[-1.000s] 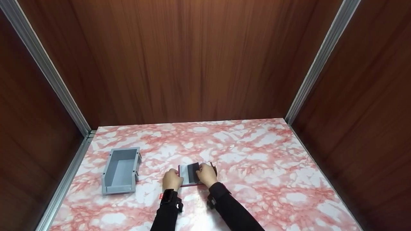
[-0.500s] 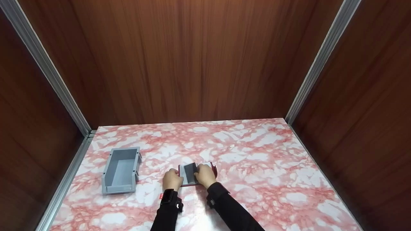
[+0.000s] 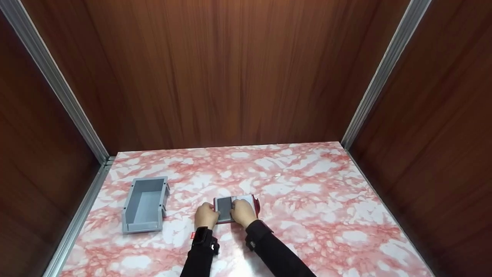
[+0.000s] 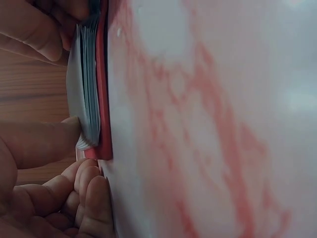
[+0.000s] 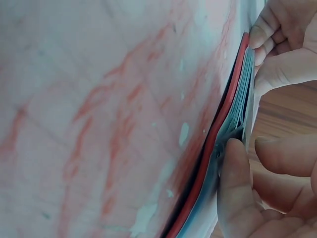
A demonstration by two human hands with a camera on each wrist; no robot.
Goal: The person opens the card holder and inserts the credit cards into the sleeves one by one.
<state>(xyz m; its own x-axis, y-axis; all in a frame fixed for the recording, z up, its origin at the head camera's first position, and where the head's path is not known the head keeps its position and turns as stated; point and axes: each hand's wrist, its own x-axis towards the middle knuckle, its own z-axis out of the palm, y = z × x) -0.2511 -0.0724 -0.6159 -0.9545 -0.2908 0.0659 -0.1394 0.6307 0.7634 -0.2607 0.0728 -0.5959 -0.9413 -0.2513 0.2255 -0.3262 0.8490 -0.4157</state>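
A card holder (image 3: 224,209) with a red cover and clear or grey sleeves lies spread like a book on the table; a dark sleeve tops its left side. My left hand (image 3: 206,216) pinches the left edge, thumb on the sleeves and curled fingers against the cover, as the left wrist view shows. Over the holder's middle is my right hand (image 3: 243,212). In the right wrist view one right fingertip (image 5: 234,151) touches the sleeves near the fold, with a gap to the finger beside it. The right hand hides part of the holder's right side.
A grey plastic bin (image 3: 144,206) stands to the left on the red-and-white marbled table (image 3: 307,215). Brown wood-grain panels (image 3: 230,77) with metal edge strips enclose the back and sides. A small red tag (image 3: 193,235) shows beside my left wrist.
My right hand has moved left, turning the dark sleeve over from the middle until it lies flat on the left side. The left hand has stayed on the left edge.
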